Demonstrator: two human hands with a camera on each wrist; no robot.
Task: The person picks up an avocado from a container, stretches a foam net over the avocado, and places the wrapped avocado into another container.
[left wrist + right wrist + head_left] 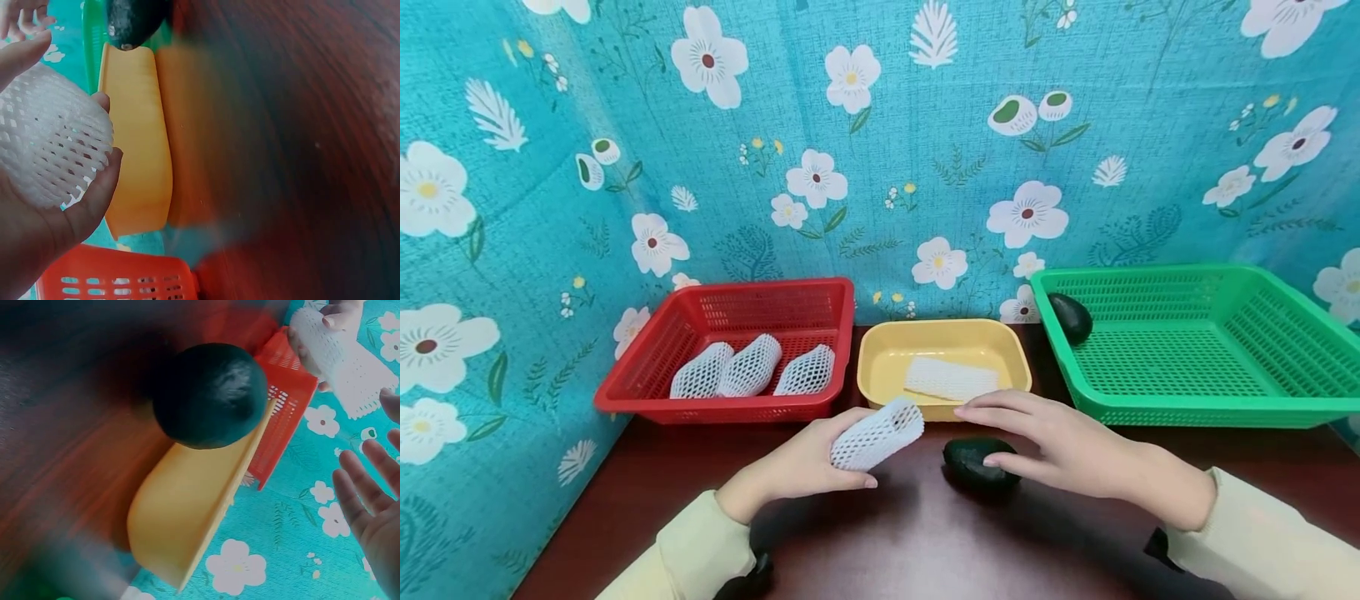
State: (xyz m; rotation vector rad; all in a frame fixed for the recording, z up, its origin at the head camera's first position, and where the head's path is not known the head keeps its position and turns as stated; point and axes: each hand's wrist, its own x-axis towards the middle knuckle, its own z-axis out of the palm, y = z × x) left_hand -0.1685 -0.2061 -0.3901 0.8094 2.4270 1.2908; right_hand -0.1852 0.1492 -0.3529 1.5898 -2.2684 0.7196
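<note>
A white foam net sleeve (878,435) is in my left hand (808,462), the fingers and thumb curved round it. Its mesh end points up and to the right. On the table lies a dark green avocado (972,462). My right hand (1067,437) hovers beside and above that fruit, fingers extended. In the head view the thumb overlaps the avocado, but the right wrist view shows the hand (381,519) apart from the avocado (209,394). Behind both hands, a yellow tray (880,379) contains flat white foam netting (951,379).
At the back left stands a red basket (715,407) with three net-covered pieces (805,372) inside. A green basket (1210,408) at the back right has one dark avocado (1071,319) in its left corner. A flowered blue cloth (880,150) hangs behind the dark table (902,554).
</note>
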